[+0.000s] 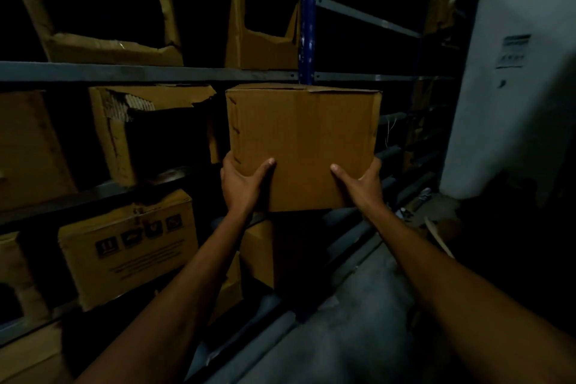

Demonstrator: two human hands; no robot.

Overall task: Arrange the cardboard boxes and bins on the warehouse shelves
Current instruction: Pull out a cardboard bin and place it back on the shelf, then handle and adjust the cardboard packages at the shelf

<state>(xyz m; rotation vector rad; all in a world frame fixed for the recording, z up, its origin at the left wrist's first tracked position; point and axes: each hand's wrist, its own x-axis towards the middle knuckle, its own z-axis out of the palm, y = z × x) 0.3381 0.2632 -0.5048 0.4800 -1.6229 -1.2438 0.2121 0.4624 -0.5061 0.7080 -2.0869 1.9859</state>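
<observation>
Holds closed cardboard box (pixel 302 140) at frame centre, before blue upright (pixel 307 9) at 12 o'clock. Clamps left hand (pixel 241 184) on its 7 o'clock corner, right hand (pixel 363 184) on 5 o'clock corner. Torn box (pixel 124 134) at 9 o'clock.

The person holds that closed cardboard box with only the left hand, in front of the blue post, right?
Not only the left: in the head view the left hand and the right hand each grip a lower corner of the closed cardboard box, in front of the blue post.
</observation>
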